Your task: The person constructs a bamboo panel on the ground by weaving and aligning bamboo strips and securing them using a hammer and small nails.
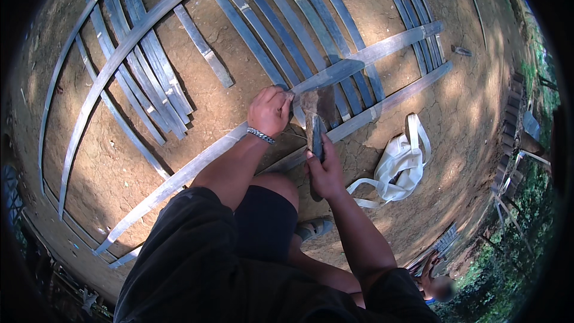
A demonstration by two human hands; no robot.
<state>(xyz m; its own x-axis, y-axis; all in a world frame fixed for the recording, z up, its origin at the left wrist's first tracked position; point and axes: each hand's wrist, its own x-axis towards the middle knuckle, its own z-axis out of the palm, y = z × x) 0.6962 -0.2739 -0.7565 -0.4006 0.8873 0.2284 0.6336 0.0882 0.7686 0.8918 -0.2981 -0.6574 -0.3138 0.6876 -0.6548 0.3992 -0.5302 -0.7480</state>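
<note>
Nearest the lens, dark shorts (197,263) filled the lower middle of my view, with a bare knee (281,182) showing past their hem and a sandalled foot (314,227) planted on the cracked, dry ground (466,101). From there my two forearms ran upward into the frame.

My right hand (326,173) was wrapped shut around the handle of a broad, dark chopping blade (315,116), which stood nearly upright with its wide end just above the fist. My left hand (270,110), wearing a metal chain bracelet (260,136) at the wrist, sat a little farther out and to the left, its grip pinched closed on the near end of a long bamboo strip (371,54). That strip ran away up to the right, and the blade's top met it right beside my left fingers.

Just right of the hands, a white cloth bag (397,164) with loose straps lay on the dirt. A second long strip (179,176) crossed under my left forearm, from lower left toward upper right.

Farther out, many more flat bamboo slats (149,60) lay spread over the ground in bundles and rows, some crossing one another. At the lower right rim I saw another person (439,281) low by a patch of greenery.
</note>
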